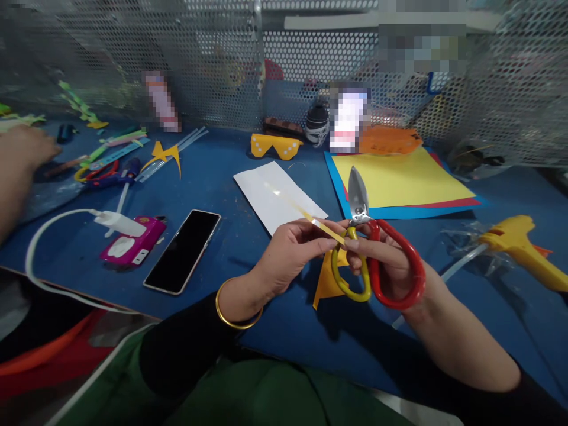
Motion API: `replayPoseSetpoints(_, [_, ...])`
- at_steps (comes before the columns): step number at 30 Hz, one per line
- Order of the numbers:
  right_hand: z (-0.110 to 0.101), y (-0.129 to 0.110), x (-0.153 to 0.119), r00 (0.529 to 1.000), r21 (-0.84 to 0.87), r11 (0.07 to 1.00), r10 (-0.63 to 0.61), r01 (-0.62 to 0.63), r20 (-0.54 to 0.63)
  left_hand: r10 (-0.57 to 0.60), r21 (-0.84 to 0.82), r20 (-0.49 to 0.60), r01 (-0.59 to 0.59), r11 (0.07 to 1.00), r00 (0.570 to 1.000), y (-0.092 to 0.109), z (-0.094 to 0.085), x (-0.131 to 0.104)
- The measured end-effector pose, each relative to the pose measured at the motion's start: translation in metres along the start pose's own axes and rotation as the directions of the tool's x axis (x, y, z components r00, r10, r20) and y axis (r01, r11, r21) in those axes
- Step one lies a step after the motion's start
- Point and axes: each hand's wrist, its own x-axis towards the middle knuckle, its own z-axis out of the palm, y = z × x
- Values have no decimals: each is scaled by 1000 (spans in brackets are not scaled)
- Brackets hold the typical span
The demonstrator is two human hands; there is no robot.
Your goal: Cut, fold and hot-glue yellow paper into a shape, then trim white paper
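My left hand, a gold bangle at its wrist, pinches a narrow yellow strip between thumb and fingers. The strip's far end reaches over a white sheet. Scissors with one yellow and one red handle hang from my right hand, blades pointing up and together. The right fingertips also meet the near end of the strip. Beneath both hands lies a yellow cut piece, partly hidden by the scissors.
Yellow paper glasses lie at the back. Stacked coloured sheets and a yellow glue gun are to the right. A black-screened phone and a magenta power strip with a white cable lie left. Another person's hand is far left.
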Motion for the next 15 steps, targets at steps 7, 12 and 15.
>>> replayPoseSetpoints(7, [-2, 2, 1, 999, 42, 999, 27, -29, 39, 38, 24, -71, -36, 999, 997, -4, 0, 2])
replayPoseSetpoints(12, [-2, 1, -2, 978, -150, 972, -194, 181, -80, -22, -26, -148, 18, 1000, 989, -5, -3, 3])
replayPoseSetpoints(15, [-1, 1, -4, 963, -215, 947, -258, 237, -75, -52, -17, -149, 50, 999, 988, -5, -2, 2])
